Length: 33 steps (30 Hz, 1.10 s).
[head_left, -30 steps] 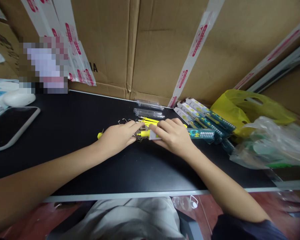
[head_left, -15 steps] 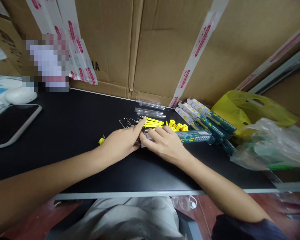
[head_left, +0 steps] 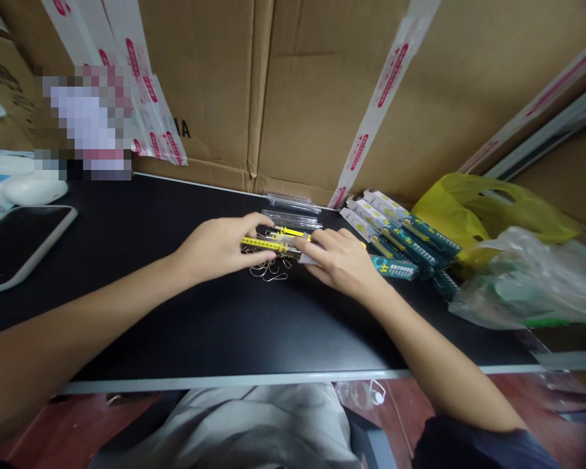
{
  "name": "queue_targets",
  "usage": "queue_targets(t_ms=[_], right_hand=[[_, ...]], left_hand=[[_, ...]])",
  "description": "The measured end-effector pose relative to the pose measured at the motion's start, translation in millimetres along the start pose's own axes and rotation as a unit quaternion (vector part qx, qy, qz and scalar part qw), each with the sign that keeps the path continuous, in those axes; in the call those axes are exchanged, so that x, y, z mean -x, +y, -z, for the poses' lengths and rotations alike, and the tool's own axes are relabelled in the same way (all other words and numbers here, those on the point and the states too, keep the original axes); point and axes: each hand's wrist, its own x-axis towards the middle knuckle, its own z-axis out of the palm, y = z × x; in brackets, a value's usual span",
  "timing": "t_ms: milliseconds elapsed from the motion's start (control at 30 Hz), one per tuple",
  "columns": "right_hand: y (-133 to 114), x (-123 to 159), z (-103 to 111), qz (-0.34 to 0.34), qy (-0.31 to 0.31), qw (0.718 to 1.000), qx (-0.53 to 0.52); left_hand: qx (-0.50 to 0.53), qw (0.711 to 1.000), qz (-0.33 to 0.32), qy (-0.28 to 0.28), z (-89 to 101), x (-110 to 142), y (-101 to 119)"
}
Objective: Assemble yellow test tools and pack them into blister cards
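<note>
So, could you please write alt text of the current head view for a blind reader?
A person's left hand has a dark-marked yellow rod in its grip, pointed toward a teal-and-white box in the grip of the right hand. Wire hooks lie on the black table, with more boxes and a yellow bag to the right.

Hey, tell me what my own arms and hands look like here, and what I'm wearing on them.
Both your left hand and right hand are bare, without gloves. Both forearms are uncovered too, and the wrists look plain. On the right, a dark, navy-looking sleeve shows near the elbow.
</note>
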Motion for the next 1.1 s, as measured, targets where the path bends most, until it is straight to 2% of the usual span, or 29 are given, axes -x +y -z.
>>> queue_targets(t_ms=[67, 133, 200, 267, 367, 533, 667, 900, 1100], right_hand=[[9, 2, -1, -0.015, 0.002, 1.0, -0.008], [15, 4, -2, -0.028, 0.005, 0.999, -0.018], [19, 5, -2, -0.038, 0.01, 0.999, -0.025], [20, 5, -2, -0.046, 0.015, 0.998, -0.029], [19, 4, -2, -0.056, 0.016, 0.997, -0.04], [9, 3, -2, -0.06, 0.022, 0.99, -0.128], [-1, 1, 1, -0.046, 0.025, 0.988, -0.148], [-9, 0, 4, -0.015, 0.029, 0.99, -0.14], [-13, 0, 4, 0.007, 0.018, 0.989, -0.145]], left_hand=[[0.142, 0.988, 0.045, 0.029, 2.2, -8, -9], [0.319, 0.94, 0.114, 0.047, 1.4, -13, -16], [0.446, 0.879, 0.158, 0.063, -0.7, -15, -18], [0.525, 0.831, 0.17, 0.072, -2.5, -15, -17], [0.571, 0.802, 0.159, 0.075, -4.3, -12, -10], [0.548, 0.821, 0.154, 0.04, -10.5, -7, 6], [0.511, 0.847, 0.147, 0.005, -18.5, -3, 14], [0.452, 0.879, 0.147, -0.022, -27.4, 1, 11], [0.395, 0.913, 0.091, -0.042, -27.9, 6, 13]])
